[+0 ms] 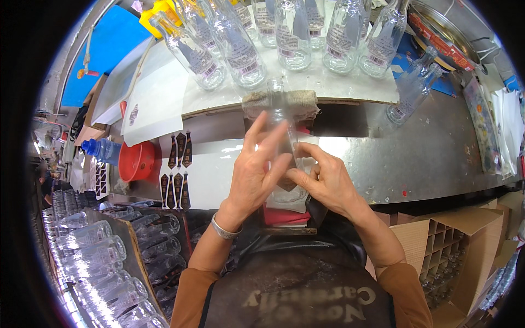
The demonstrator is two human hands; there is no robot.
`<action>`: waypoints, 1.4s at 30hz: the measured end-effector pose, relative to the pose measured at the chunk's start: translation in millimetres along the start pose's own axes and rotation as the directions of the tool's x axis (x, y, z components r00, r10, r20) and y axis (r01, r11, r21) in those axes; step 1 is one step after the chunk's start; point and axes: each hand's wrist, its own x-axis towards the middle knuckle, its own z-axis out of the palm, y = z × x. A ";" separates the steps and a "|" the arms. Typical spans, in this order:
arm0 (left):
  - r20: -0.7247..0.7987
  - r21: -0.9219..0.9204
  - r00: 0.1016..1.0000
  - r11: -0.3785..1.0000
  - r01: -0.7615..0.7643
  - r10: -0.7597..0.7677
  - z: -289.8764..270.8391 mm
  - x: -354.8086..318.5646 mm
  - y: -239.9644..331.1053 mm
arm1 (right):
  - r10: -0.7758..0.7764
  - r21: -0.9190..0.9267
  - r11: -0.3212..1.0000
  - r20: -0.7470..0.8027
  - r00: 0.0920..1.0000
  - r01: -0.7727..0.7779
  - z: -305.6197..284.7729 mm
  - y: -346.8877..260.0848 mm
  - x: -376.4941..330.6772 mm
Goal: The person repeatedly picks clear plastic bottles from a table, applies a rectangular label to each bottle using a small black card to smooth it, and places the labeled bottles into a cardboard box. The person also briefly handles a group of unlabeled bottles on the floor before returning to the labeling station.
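Observation:
A clear glass bottle point(277, 101) lies with its neck pointing away from me, resting on a cloth-wrapped support point(305, 104). A dark tie-shaped label point(286, 185) shows on its lower body. My left hand point(247, 177) is over the bottle's left side, fingers stretched and spread, slightly blurred by motion. On the other side my right hand point(331, 180) grips the bottle's body, its thumb beside the dark label. To the left, several matching tie-shaped labels point(176, 191) lie in two rows on a pale sheet. Under the bottle's base is something red point(286, 217).
Several labelled glass bottles point(292, 41) stand on a raised white board along the back. A red bowl point(136, 162) sits at the left beside a blue-capped plastic bottle point(101, 148). Crates of bottles point(104, 249) fill the lower left; a divided cardboard box point(478, 251) stands lower right.

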 end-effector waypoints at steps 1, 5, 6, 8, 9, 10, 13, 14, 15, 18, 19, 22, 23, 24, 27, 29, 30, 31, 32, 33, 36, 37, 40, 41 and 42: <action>-0.002 -0.005 1.000 1.000 -0.003 0.003 -0.1 0.6 0.4 | 0.002 -0.001 1.000 0.002 1.000 -0.002 -0.3 -0.2 0.2; -0.093 0.036 0.993 0.997 -0.073 0.076 4.5 1.4 -4.6 | 0.011 0.012 1.000 0.014 1.000 -0.011 -2.2 -1.5 1.1; -0.110 0.045 0.990 0.996 -0.078 0.083 5.0 1.2 -4.6 | 0.014 0.019 1.000 0.018 1.000 -0.014 -2.5 -1.8 1.5; -0.112 0.050 0.991 0.997 -0.063 0.068 4.9 0.6 -2.7 | 0.019 0.039 0.999 0.025 1.000 -0.020 -3.1 -1.9 2.2; -0.114 0.060 0.991 0.996 -0.064 0.071 4.7 0.3 -2.7 | 0.021 0.050 0.999 0.030 0.999 -0.022 -3.3 -2.2 2.6; -0.120 0.081 0.989 0.993 -0.082 0.091 5.1 -0.2 -4.9 | 0.064 0.089 0.994 0.057 0.996 -0.069 -4.3 -2.5 2.7; -0.127 -0.138 0.992 0.990 0.004 -0.022 4.9 -8.2 0.3 | 0.157 0.201 0.963 0.123 0.980 -0.180 -9.2 1.2 -2.3; -0.110 -0.260 0.990 0.964 0.056 -0.087 6.7 -12.5 2.1 | 0.167 0.238 0.952 0.125 0.978 -0.193 -10.0 7.0 -7.0; -0.022 -0.361 0.990 0.924 0.123 -0.141 5.6 -16.9 -0.9 | 0.177 0.275 0.939 0.127 0.976 -0.206 -10.1 13.9 -11.5; 0.143 -0.526 0.960 0.802 0.281 -0.243 1.6 -41.5 1.3 | 0.124 0.240 0.959 0.136 0.983 -0.154 -10.6 9.7 -23.3; 0.135 -0.546 0.964 0.794 0.267 -0.231 3.0 -44.9 -0.8 | 0.128 0.212 0.965 0.141 0.982 -0.156 -10.9 4.1 -24.3; 0.118 -0.616 0.972 0.753 0.231 -0.202 10.2 -45.3 -18.4 | 0.147 0.182 0.969 0.112 0.983 -0.165 -9.2 8.8 -19.9; 0.115 -0.649 0.971 0.724 0.233 -0.209 12.3 -47.1 -19.8 | 0.171 0.196 0.962 0.118 0.978 -0.192 -11.1 7.0 -17.2; 0.113 -0.682 0.970 0.693 0.235 -0.217 15.1 -48.9 -19.4 | 0.220 0.232 0.940 0.153 0.963 -0.251 -12.8 3.0 -15.5; 0.117 -0.731 0.968 0.641 0.236 -0.222 17.5 -47.4 -13.8 | 0.180 0.249 0.947 0.115 0.977 -0.204 -8.6 9.3 -11.9; 0.111 -0.740 0.967 0.631 0.234 -0.228 18.6 -45.6 -10.5 | 0.176 0.248 0.949 0.097 0.980 -0.195 -6.1 9.5 -10.6; 0.104 -0.739 0.966 0.632 0.235 -0.237 20.1 -45.1 -10.7 | 0.181 0.236 0.951 0.091 0.979 -0.198 -5.7 8.1 -10.7; 0.097 -0.736 0.964 0.634 0.237 -0.248 21.1 -44.6 -11.1 | 0.186 0.227 0.953 0.085 0.979 -0.201 -5.3 7.2 -10.6; 0.089 -0.734 0.962 0.636 0.238 -0.258 22.0 -44.4 -11.4 | 0.186 0.227 0.953 0.082 0.979 -0.200 -5.0 7.2 -10.7; 0.084 -0.739 0.962 0.631 0.234 -0.259 22.9 -44.4 -11.3 | 0.185 0.228 0.953 0.080 0.979 -0.199 -4.7 7.5 -10.8; 0.073 -0.751 0.962 0.620 0.226 -0.262 24.9 -44.8 -11.0 | 0.182 0.232 0.953 0.078 0.980 -0.195 -4.7 7.6 -11.2; 0.073 -0.754 0.962 0.617 0.225 -0.262 25.3 -44.8 -10.9 | 0.180 0.234 0.953 0.079 0.980 -0.194 -4.6 7.8 -11.4; 0.064 -0.740 0.962 0.634 0.224 -0.265 25.2 -44.6 -10.4 | 0.184 0.237 0.951 0.075 0.980 -0.197 -3.7 7.3 -11.7; 0.060 -0.732 0.962 0.643 0.224 -0.266 24.9 -44.6 -10.3 | 0.186 0.239 0.950 0.080 0.979 -0.200 -4.0 6.8 -11.7; 0.061 -0.734 0.962 0.641 0.224 -0.267 24.8 -44.5 -10.0 | 0.188 0.240 0.949 0.085 0.978 -0.203 -4.4 6.1 -11.8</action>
